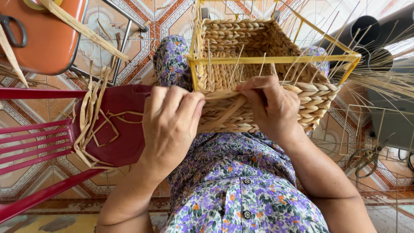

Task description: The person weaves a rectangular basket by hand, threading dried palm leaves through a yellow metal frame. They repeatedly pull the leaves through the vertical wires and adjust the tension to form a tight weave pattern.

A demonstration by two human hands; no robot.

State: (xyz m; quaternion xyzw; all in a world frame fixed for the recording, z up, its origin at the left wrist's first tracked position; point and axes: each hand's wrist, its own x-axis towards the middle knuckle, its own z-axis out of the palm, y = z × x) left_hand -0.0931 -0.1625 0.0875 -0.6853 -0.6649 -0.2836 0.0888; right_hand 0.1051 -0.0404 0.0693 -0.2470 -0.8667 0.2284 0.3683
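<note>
A half-woven basket [258, 43] of tan braided fibre on a yellow wire frame [276, 59] rests on my lap, its open side facing me. My left hand [170, 125] grips the near left corner of the basket and pinches a flat fibre strand [222, 95]. That same strand runs across to my right hand [269, 103], which holds it against the woven wall just under the yellow rim. Thin straw stakes stick up from the weave.
A dark red plastic chair [116, 129] at my left carries loose fibre strips [92, 121]. An orange stool [47, 39] with scissors [13, 30] stands at top left. Bare wire frames [358, 129], more scissors [366, 159] and dark pipes [366, 26] lie at right on the patterned tile floor.
</note>
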